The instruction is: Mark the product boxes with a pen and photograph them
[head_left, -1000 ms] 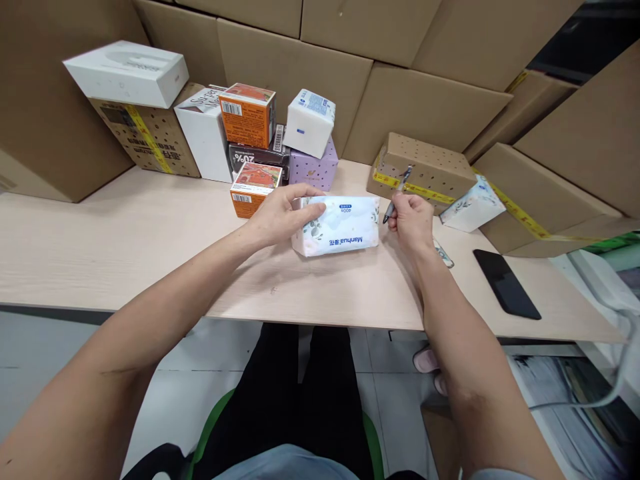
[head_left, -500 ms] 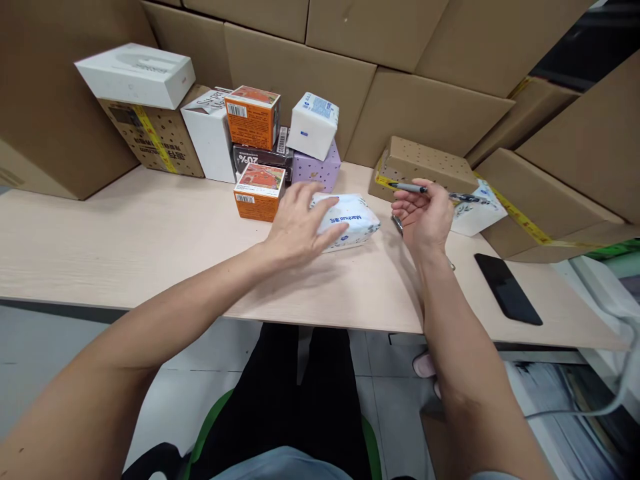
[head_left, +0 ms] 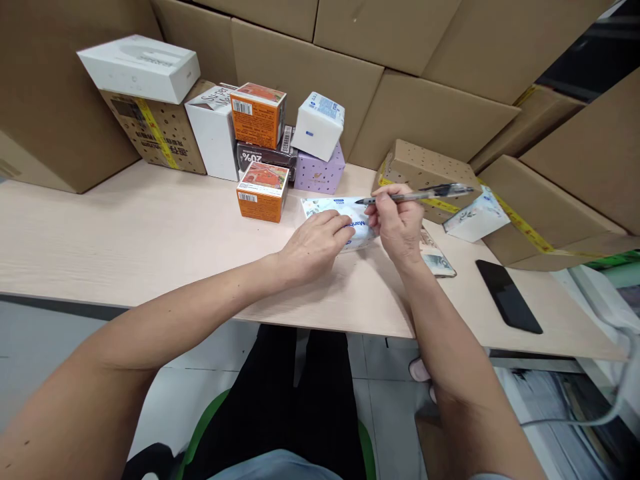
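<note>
A white and light-blue tissue pack (head_left: 361, 215) with blue lettering lies on the table in front of me. My left hand (head_left: 320, 241) rests across its left and front part, fingers close together and bent over its top, pressing it down. Between the fingertips of my right hand (head_left: 397, 225) is a pen (head_left: 425, 194) with a clear barrel, held nearly level. Its dark tip end points left, over the back right of the pack; whether it touches the wrapper I cannot tell. Part of the pack is hidden under my hands.
An orange box (head_left: 263, 191) stands left of the pack, with stacked boxes and another tissue pack (head_left: 320, 127) behind. A flat, patterned item (head_left: 437, 257) lies partly behind my right wrist. Further right are a black phone (head_left: 507, 295), a white pack (head_left: 477, 215) and cardboard boxes (head_left: 430, 167).
My right hand has moved left with the pen, turning over to bring it above the tissue pack. My left hand has shifted right onto the pack, its fingers drawing together.
</note>
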Demonstrator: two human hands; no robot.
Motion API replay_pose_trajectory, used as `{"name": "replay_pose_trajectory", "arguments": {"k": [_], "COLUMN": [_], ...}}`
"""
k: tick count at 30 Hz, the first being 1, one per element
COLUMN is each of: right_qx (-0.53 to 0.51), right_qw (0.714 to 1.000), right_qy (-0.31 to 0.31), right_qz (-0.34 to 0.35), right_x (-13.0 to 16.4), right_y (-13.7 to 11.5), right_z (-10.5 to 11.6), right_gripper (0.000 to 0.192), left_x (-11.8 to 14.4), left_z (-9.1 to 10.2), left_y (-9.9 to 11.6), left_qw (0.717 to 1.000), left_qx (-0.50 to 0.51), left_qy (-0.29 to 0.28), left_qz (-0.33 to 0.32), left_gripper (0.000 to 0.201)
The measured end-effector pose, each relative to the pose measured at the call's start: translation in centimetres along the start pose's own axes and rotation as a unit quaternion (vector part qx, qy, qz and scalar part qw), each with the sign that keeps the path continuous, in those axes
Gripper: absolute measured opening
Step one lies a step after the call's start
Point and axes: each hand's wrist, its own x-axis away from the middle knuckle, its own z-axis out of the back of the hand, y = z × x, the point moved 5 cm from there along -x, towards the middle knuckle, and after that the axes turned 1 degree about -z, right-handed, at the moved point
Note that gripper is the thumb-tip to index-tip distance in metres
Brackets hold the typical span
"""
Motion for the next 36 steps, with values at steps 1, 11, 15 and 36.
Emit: {"name": "replay_pose_trajectory", "arguments": {"k": [1,11,15,36], "right_qx": [0.020,0.070,0.086,0.039], "right_qw": [1.000,0.997,0.995,0.991], "right_qy": [-0.008,-0.028,-0.040,0.099], "right_qz": [0.007,0.021,0.030,-0.079], "right_x": [0.0,0.0,0.0,-1.8], "right_y": [0.1,0.9,0.8,2.5], "right_z": [-0.2,-0.2,-0.4,4.3], "right_gripper": [0.036,0.040,0.038,0.028], "left_x": [0.0,0.1,0.1,0.2], "left_z": [-0.1,-0.5,-0.6,-0.3], "left_y": [0.2,0.6,0.6,-0.1], "left_qw": [1.000,0.998,0.999,0.998], "left_qx": [-0.012,-0.049,-0.046,-0.047], "left_qy": [0.006,0.014,0.010,-0.012], "left_qz": [0.008,0.021,0.022,0.028], "left_gripper": [0.032,0.028,0.026,0.035]}}
